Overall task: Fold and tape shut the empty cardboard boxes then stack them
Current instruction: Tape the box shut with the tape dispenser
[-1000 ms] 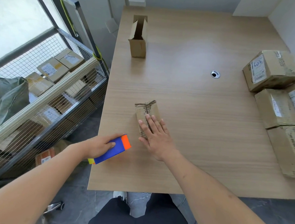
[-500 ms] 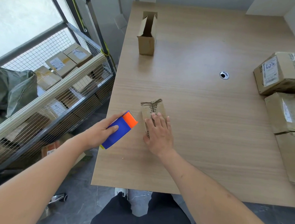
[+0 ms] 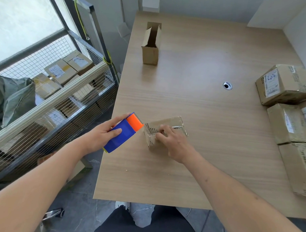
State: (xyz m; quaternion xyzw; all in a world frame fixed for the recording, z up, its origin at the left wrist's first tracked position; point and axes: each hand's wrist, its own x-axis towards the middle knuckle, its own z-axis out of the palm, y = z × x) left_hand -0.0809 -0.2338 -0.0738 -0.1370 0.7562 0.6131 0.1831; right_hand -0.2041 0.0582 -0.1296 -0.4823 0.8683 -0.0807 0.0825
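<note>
I observe a small taped cardboard box (image 3: 165,130) lying on the wooden surface (image 3: 201,109), near its left edge and close to me. The right hand (image 3: 172,143) rests on the box's near end, fingers curled over its top face; I cannot tell whether the fingertips pinch anything there. The left hand (image 3: 102,136) grips a blue tape dispenser (image 3: 123,133), thumb on its top side, fingers wrapped beneath. The dispenser's orange head points at the box's left end, just beside it; contact cannot be confirmed.

A second box, the open box (image 3: 151,45), stands upright toward the far left of the surface with its flaps raised. Sealed parcels (image 3: 286,85) bearing labels sit along the right edge, well apart from the work. A round cable port (image 3: 227,85) lies between them and the open box. Left of the surface, a wire cage (image 3: 53,94) contains more labelled cartons.
</note>
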